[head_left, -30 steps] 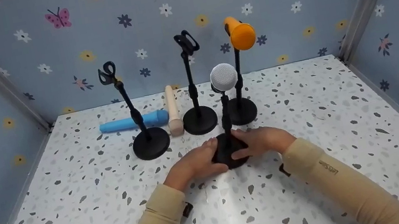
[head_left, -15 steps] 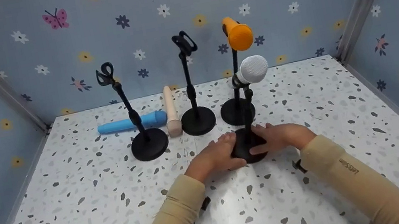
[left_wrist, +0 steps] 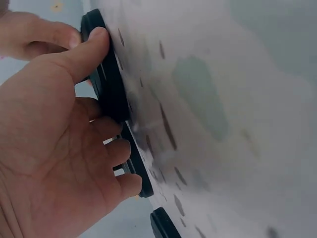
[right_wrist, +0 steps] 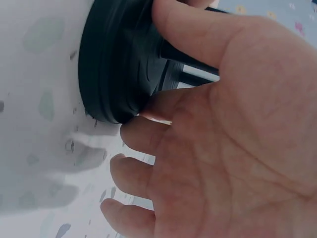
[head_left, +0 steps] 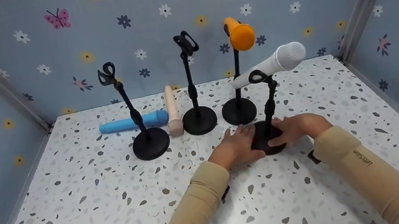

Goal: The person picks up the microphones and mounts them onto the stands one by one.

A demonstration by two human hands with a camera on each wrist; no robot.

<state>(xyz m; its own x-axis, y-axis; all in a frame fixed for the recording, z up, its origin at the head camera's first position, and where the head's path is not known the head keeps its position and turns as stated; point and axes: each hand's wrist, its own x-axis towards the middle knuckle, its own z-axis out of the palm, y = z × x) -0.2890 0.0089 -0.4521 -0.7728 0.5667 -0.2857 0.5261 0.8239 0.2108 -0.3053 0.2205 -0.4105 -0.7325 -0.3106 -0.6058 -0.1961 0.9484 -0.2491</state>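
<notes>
A white microphone (head_left: 271,63) sits tilted in the clip of a black microphone stand (head_left: 269,110), its round head pointing right. My left hand (head_left: 235,148) grips the left side of the stand's round base (left_wrist: 110,74), thumb on the rim in the left wrist view. From the right, my right hand (head_left: 299,128) holds the same base, with its thumb (right_wrist: 193,29) over the top and some fingers beside the edge. The base's underside is hidden.
Behind stands a stand (head_left: 239,111) bearing an orange microphone (head_left: 241,34). Two more black stands, one in the middle (head_left: 199,120) and one at left (head_left: 151,143), have bare clips. A blue microphone (head_left: 133,122) and a beige microphone (head_left: 173,112) lie on the speckled table (head_left: 90,213).
Both hands have moved the stand with the white microphone to the right along the table. It has also turned, so the microphone's head now points right instead of toward me.
</notes>
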